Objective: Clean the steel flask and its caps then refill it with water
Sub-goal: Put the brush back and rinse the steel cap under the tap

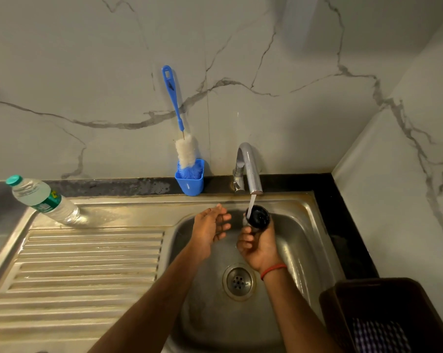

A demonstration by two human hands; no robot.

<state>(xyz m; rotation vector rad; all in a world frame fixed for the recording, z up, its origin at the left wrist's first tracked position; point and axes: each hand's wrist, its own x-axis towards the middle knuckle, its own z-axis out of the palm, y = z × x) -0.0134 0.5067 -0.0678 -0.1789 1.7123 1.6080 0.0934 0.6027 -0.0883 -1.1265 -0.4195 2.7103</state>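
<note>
My right hand holds a black flask cap over the steel sink basin, its hollow side turned up under the tap. A thin stream of water runs from the spout into the cap. My left hand hovers just left of the cap with its fingers apart and nothing in it. The steel flask itself is not in view.
A blue bottle brush stands in a blue holder against the marble wall. A plastic water bottle stands at the back left of the ribbed drainboard. A dark basket sits at the lower right. The drain lies below my hands.
</note>
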